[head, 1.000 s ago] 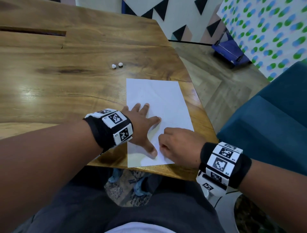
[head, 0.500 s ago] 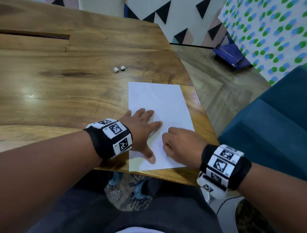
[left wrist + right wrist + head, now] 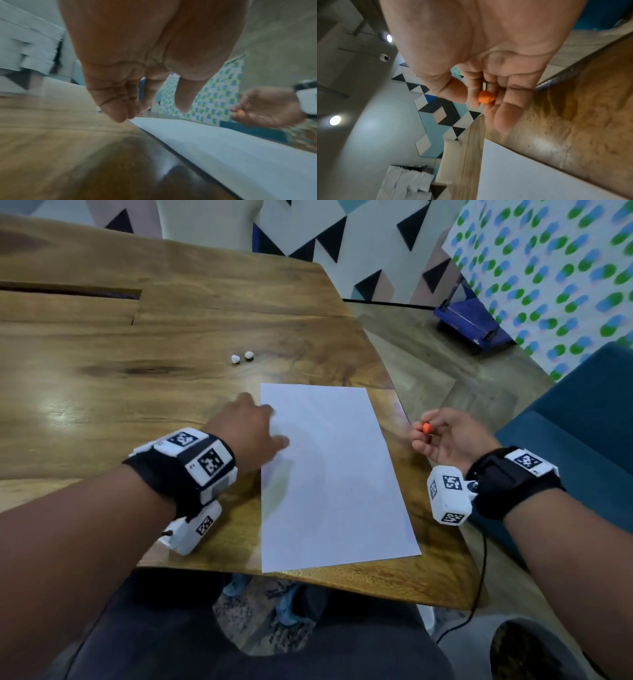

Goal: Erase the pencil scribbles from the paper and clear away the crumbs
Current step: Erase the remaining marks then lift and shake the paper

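A white sheet of paper (image 3: 332, 474) lies on the wooden table (image 3: 137, 392), near its front right corner. I make out no scribbles or crumbs on it. My left hand (image 3: 263, 426) is at the sheet's far left edge. The left wrist view shows its fingers (image 3: 120, 108) straight and pointing down, tips at the table beside the paper (image 3: 223, 146). My right hand (image 3: 431, 433) hovers right of the sheet, palm turned up. It pinches a small orange eraser (image 3: 426, 428) in its curled fingers, as the right wrist view shows (image 3: 486, 98).
Two small white lumps (image 3: 241, 357) sit on the table beyond the paper. A blue upholstered seat (image 3: 565, 457) stands to the right of the table's curved edge. A black cable (image 3: 479, 577) hangs from my right wrist. A blue box (image 3: 469, 326) is on the floor.
Both hands have left the near part of the paper. The left hand slid up to the sheet's far left edge. The right hand lifted off to the right and turned palm up, showing the eraser.
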A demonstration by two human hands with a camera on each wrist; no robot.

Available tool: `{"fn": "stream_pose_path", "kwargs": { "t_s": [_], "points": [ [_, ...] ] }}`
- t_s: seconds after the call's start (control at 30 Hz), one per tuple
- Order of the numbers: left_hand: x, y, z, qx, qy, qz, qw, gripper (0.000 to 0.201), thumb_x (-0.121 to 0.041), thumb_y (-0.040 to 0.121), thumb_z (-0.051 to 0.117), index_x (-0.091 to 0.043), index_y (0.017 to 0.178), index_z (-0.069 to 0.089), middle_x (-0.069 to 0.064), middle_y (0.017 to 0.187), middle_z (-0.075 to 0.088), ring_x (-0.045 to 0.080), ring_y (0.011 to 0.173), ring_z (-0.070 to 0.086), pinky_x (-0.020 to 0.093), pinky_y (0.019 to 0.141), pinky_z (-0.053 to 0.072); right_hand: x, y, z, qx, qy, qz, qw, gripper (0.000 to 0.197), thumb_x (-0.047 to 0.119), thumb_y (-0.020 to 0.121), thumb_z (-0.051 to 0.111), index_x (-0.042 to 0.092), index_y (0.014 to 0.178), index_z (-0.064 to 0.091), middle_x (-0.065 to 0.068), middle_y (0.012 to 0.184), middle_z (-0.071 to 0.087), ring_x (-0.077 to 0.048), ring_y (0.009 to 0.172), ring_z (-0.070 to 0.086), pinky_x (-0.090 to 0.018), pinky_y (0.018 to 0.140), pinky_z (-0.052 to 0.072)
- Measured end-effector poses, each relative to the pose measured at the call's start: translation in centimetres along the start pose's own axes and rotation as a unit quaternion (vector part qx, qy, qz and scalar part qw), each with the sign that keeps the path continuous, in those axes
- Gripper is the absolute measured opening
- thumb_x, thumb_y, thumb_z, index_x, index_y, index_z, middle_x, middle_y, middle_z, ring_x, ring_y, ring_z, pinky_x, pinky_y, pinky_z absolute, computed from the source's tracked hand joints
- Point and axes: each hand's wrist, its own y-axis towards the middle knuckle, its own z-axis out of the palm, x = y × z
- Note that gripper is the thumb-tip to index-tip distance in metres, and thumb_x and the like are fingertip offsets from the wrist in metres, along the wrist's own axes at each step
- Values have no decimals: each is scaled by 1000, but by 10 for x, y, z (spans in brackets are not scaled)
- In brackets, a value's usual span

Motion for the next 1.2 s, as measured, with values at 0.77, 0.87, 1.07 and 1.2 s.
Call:
{"fn": "stream_pose_path", "kwargs": {
  "t_s": [0.77, 0.87, 1.07, 1.2],
  "points": [
    [-2, 6, -10, -23, -509, 0, 861, 56, -17, 94, 72, -25, 144, 49, 7, 106, 70, 21, 95, 71, 43, 92, 59, 6, -4, 20, 51, -249, -129, 958, 27, 8, 89, 70, 20, 72, 52, 2, 58, 42, -10, 47, 32, -20, 39, 24],
    [-18, 8, -25, -50, -557, 29, 829, 72, -6, 93, 72, -22, 154, 38, 9, 102, 71, 21, 90, 69, 40, 88, 60, 28, -20, 6, 50, -211, -166, 962, 28, 5, 90, 67, 21, 75, 50, 1, 60, 39, -10, 47, 31, -20, 40, 22],
    [-51, 1, -64, -111, -550, 96, 822, 6, -9, 93, 70, -7, 99, 72, 15, 101, 76, 19, 78, 66, 38, 81, 59, 73, -57, -15, 50, -159, -240, 956, 32, 2, 92, 63, 23, 77, 45, 9, 59, 42, -10, 49, 30, -26, 44, 22],
    [-62, -4, -81, -143, -538, 136, 819, 18, -11, 93, 71, -18, 78, 64, 4, 85, 76, 16, 73, 69, 34, 72, 58, 92, -81, -17, 54, -142, -281, 948, 36, -1, 92, 61, 22, 73, 41, 9, 53, 37, -10, 44, 26, -26, 42, 18]
  ]
}}
